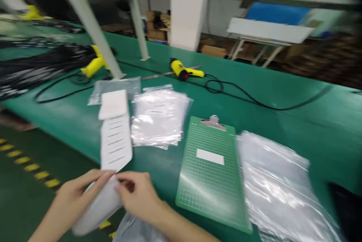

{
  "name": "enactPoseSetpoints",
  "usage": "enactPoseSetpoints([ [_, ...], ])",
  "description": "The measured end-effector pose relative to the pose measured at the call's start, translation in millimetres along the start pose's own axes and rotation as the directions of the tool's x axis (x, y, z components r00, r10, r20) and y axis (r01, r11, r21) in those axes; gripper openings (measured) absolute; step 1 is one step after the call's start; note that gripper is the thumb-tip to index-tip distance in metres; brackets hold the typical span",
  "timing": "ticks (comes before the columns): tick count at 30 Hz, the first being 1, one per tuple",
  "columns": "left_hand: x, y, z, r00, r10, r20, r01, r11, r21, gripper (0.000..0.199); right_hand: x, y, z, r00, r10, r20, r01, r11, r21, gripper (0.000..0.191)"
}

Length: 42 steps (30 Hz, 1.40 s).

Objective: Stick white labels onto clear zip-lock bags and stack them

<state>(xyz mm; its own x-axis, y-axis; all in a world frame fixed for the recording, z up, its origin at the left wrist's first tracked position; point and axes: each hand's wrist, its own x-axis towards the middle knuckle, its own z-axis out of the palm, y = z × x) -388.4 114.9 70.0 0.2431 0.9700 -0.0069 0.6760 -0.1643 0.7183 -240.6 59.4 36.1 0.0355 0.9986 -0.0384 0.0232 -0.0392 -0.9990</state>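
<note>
A long strip of white labels (pixel 115 142) with dark printed lines runs toward me from a folded white stack (pixel 113 103) and drops over the table's front edge. My left hand (pixel 82 191) grips the strip near that edge, its thumb and fingers closed on the paper. Close against it, my right hand (pixel 140 193) pinches the strip's right side between thumb and forefinger. Below the hands the strip's loose end bends down, partly hidden by the left hand. Just beyond them lies a pile of clear zip bags (pixel 158 121), the top one bearing small print.
A green clipboard (pixel 212 181) with a white label lies at right, beside more clear plastic bags (pixel 277 185). Farther back are a yellow heat gun (pixel 181 69) with its black cord, another yellow heat gun (pixel 93 66), and bundled black cables (pixel 42 65). A shelf post (pixel 93 27) stands at left.
</note>
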Motion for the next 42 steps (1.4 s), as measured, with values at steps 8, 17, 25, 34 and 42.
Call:
enactPoseSetpoints([
  [8,-20,12,-0.1,0.975,0.221,-0.039,-0.216,0.972,0.098,0.018,-1,1,-1,0.991,-0.009,0.134,0.003,0.999,0.042,0.025],
  [17,-26,20,-1.4,1.000,-0.027,-0.001,0.026,0.994,-0.107,0.016,-6,-2,-1,0.985,-0.030,0.170,0.015,0.996,0.092,0.024],
  [25,-29,20,1.0,0.903,0.411,-0.126,-0.363,0.886,0.287,0.014,-6,-1,3,0.985,0.064,0.158,-0.085,0.988,0.129,0.029],
  [34,-29,17,4.9,0.989,-0.150,0.005,0.147,0.960,-0.237,0.018,-6,-3,1,0.984,0.046,0.173,-0.069,0.989,0.128,0.027],
  [42,-30,18,3.9,0.962,-0.273,-0.021,0.241,0.880,-0.408,0.015,-7,5,3,0.983,0.064,0.171,-0.089,0.986,0.144,0.030],
])
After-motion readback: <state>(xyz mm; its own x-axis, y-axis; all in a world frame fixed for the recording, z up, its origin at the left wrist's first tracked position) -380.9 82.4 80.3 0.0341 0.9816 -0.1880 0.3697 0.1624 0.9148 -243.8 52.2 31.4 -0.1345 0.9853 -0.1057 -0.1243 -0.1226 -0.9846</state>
